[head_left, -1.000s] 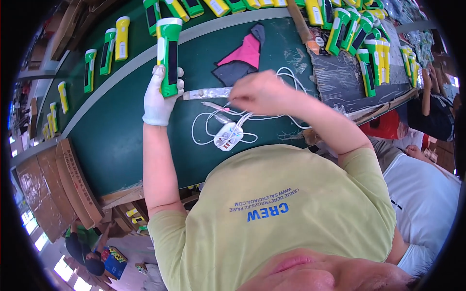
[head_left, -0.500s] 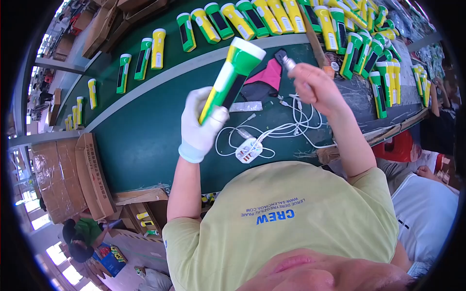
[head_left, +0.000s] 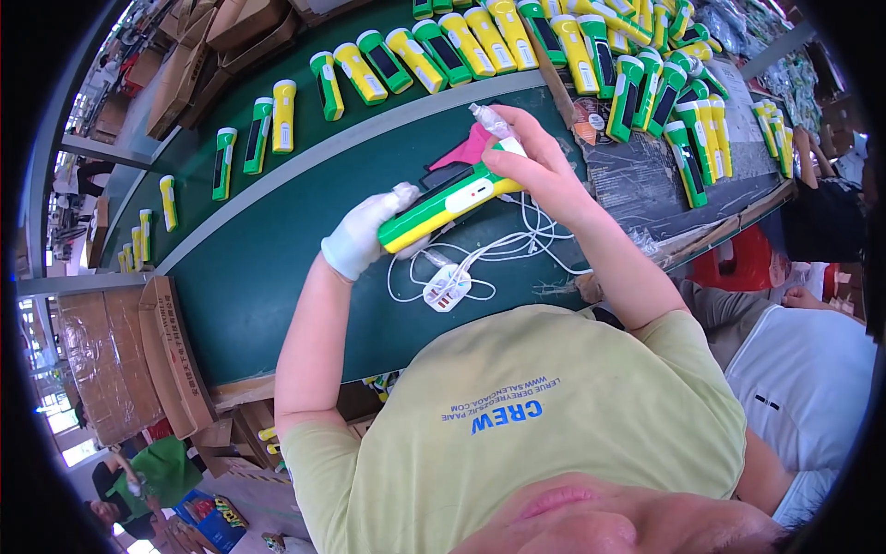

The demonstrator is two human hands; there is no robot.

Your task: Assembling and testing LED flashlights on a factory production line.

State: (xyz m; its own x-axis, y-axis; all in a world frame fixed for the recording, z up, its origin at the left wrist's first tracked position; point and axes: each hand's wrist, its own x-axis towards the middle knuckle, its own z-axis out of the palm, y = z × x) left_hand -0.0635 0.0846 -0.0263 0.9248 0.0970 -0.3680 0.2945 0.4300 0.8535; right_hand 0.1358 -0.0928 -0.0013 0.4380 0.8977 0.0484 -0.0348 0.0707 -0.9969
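Observation:
Held across in front of me is a green and yellow flashlight (head_left: 443, 210), tilted with its head up to the right. Its side with a white strip and a small port faces up. My left hand (head_left: 358, 235), in a white glove, is closed round the tail end. My bare right hand (head_left: 544, 171) grips the head end, thumb on top, covering much of it. Between the fingers of that hand is a small whitish piece (head_left: 489, 120) that seems wrapped in clear plastic; its kind is unclear. A pink and black cloth item (head_left: 464, 152) lies behind, partly hidden.
A white multi-port charger (head_left: 447, 288) with tangled white cables (head_left: 531, 242) lies on the green table (head_left: 249, 305). Flashlights (head_left: 452, 57) line the far strip; more stand on the right (head_left: 683, 152). Cardboard boxes (head_left: 111, 360) stand left. Another person (head_left: 798, 379) sits at right.
The flashlight has turned from upright to nearly level, its ported side now up. My right hand has come left onto its head, bringing the small whitish piece along. The view has shifted slightly.

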